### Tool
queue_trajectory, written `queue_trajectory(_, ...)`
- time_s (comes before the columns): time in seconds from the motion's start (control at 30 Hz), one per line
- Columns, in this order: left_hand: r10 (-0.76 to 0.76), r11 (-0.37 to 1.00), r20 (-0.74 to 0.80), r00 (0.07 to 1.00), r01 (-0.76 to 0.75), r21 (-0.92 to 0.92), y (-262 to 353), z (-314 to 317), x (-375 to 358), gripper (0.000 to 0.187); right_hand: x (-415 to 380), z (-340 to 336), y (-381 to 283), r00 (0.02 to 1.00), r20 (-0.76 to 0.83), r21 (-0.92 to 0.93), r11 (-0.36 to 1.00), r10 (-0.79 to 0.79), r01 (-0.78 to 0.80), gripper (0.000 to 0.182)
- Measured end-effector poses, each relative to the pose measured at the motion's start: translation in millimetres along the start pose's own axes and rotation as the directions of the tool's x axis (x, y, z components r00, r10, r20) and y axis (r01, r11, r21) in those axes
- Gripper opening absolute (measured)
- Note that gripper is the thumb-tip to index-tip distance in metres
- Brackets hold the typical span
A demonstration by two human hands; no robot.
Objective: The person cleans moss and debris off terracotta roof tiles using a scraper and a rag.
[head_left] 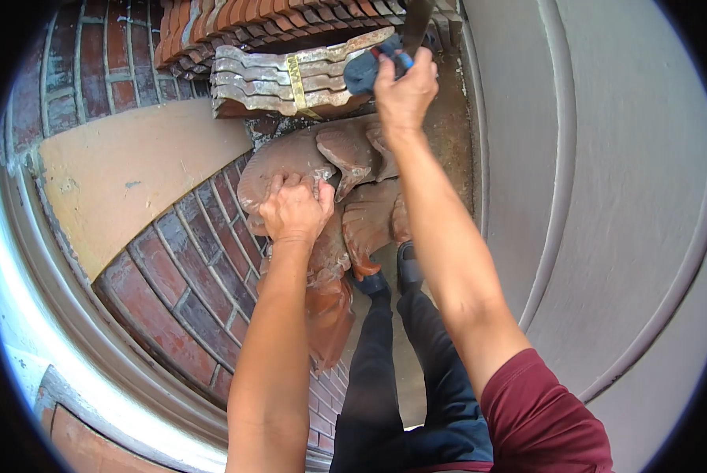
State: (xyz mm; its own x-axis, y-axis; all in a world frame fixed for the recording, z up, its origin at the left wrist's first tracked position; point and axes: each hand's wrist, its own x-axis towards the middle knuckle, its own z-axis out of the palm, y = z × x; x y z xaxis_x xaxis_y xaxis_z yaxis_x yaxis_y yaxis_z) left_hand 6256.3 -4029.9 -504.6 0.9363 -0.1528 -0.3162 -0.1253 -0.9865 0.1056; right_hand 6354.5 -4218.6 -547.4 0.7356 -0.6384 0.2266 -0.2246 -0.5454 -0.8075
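A large reddish-brown clay ornament [290, 162] with curved, leaf-like shapes lies on the ground ahead of my feet. My left hand [296, 206] presses on its left part, fingers curled at a rough edge; whether they pinch anything small is hidden. Above the ornament's upper right, my right hand [406, 88] is wrapped round a dark blue tool [363, 72] with a dark blade-like part [418, 24] pointing up. The tool overlaps the right end of a stack of wavy tiles [251, 79], which carries a yellow strap.
More orange tiles [211, 31] are stacked at the top. A brick wall [160, 272] with a beige curved panel [140, 169] runs along the left. A grey ridged surface [606, 158] rises on the right. My shoes [408, 264] stand close to the ornament's lower edge.
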Motion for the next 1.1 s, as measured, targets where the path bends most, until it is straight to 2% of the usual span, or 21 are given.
queue_trajectory(0.03,-0.02,1.0,0.043,0.999,0.02,0.009,3,-5,3,0.032,-4,5,-13,1.0,-0.011,0.013,1.0,0.01,-0.01,0.021)
queue_trajectory(0.07,-0.016,1.0,0.029,0.999,0.016,0.007,3,-6,4,0.032,-12,8,-16,0.987,0.106,0.03,0.992,-0.122,0.119,0.021)
queue_trajectory(0.17,0.01,1.0,0.015,1.0,-0.01,-0.001,4,-1,2,0.031,-30,6,-26,0.805,0.391,0.188,0.895,-0.445,0.404,0.023)
queue_trajectory(0.2,0.018,1.0,0.014,1.0,-0.018,0.002,3,0,3,0.031,-25,10,-23,0.775,0.412,0.174,0.876,-0.479,0.449,0.021)
queue_trajectory(0.3,0.032,0.999,-0.011,0.999,-0.032,0.004,-2,2,4,0.029,4,14,0,0.848,0.332,0.16,0.911,-0.413,0.381,0.02)
queue_trajectory(0.33,0.034,0.999,-0.022,0.999,-0.034,0.0,-2,3,3,0.029,18,6,0,0.871,0.281,0.043,0.912,-0.404,0.409,0.02)
queue_trajectory(0.43,0.028,0.999,-0.036,0.999,-0.028,-0.026,-3,6,2,0.029,29,4,2,0.962,0.141,-0.186,0.948,-0.235,0.259,0.023)
queue_trajectory(0.53,0.017,0.999,-0.045,0.999,-0.019,-0.037,-3,5,4,0.03,35,-4,-3,0.983,-0.042,-0.067,0.981,0.177,-0.18,0.02)
queue_trajectory(0.6,0.016,0.999,-0.034,0.999,-0.018,-0.044,-4,5,2,0.031,17,0,-17,0.98,0.182,-0.09,0.991,-0.078,0.096,0.02)
queue_trajectory(0.63,0.013,0.998,-0.028,1.0,-0.015,-0.055,-3,4,2,0.031,8,2,-24,0.935,0.292,-0.081,0.969,-0.203,0.235,0.02)
queue_trajectory(0.67,0.008,0.998,-0.027,1.0,-0.01,-0.064,-2,3,3,0.032,1,7,-28,0.805,0.409,0.027,0.887,-0.431,0.461,0.02)
queue_trajectory(0.7,0.009,0.998,-0.02,1.0,-0.01,-0.063,-3,3,1,0.032,3,9,-31,0.679,0.495,0.087,0.808,-0.542,0.582,0.02)
queue_trajectory(0.77,0.016,0.998,-0.012,1.0,-0.017,-0.057,-5,5,2,0.033,24,15,-14,0.778,0.465,-0.068,0.86,-0.421,0.506,0.017)
queue_trajectory(0.8,0.008,0.998,0.0,1.0,-0.008,-0.06,-5,4,0,0.033,39,10,-6,0.875,0.391,-0.127,0.924,-0.287,0.359,0.015)
queue_trajectory(0.83,0.001,0.998,0.006,1.0,-0.001,-0.067,-3,2,2,0.034,55,-1,-3,0.892,0.283,-0.257,0.869,-0.351,0.424,0.011)
queue_trajectory(0.87,-0.006,0.997,0.013,1.0,0.007,-0.072,-3,1,3,0.034,68,-11,-9,0.966,0.254,-0.354,0.926,-0.039,0.131,0.011)
queue_trajectory(0.9,-0.008,0.997,0.017,1.0,0.009,-0.073,-3,0,3,0.035,77,-21,7,0.971,0.23,-0.386,0.922,0.059,0.035,0.014)
queue_trajectory(0.93,-0.011,0.997,0.02,1.0,0.012,-0.075,-2,-1,3,0.035,78,-30,13,0.967,0.135,-0.402,0.904,0.218,-0.147,0.02)
queue_trajectory(0.97,-0.013,0.997,0.022,1.0,0.015,-0.075,-2,-2,3,0.036,74,-38,15,0.977,0.05,-0.321,0.93,0.205,-0.179,0.019)
queue_trajectory(1.03,0.003,0.998,-0.021,1.0,-0.004,-0.065,-5,2,6,0.036,57,-45,13,0.999,0.026,-0.18,0.984,0.024,-0.019,0.018)
queue_trajectory(1.1,0.012,0.999,-0.029,0.999,-0.013,-0.038,-4,6,0,0.034,27,-36,-19,0.968,0.175,-0.08,0.977,-0.18,0.196,0.015)
